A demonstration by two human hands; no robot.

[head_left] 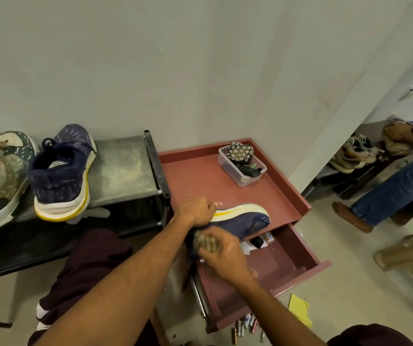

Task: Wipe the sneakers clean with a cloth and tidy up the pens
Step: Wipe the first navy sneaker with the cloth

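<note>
At the front edge of the red cabinet point(195, 176) top, the left hand point(195, 212) curls over the white-and-yellow sole of a navy sneaker point(245, 221) that lies on its side. Just nearer, above the cabinet's open drawer point(277, 263), the right hand point(225, 258) bunches its fingers round a wadded cloth point(204, 242) held against the shoe's heel end; blur hides finer finger detail. Toward the cabinet's back sits a clear box point(241, 168). Left of the cabinet, the twin sneaker point(62, 171) stands on a grey rack point(123, 168).
</note>
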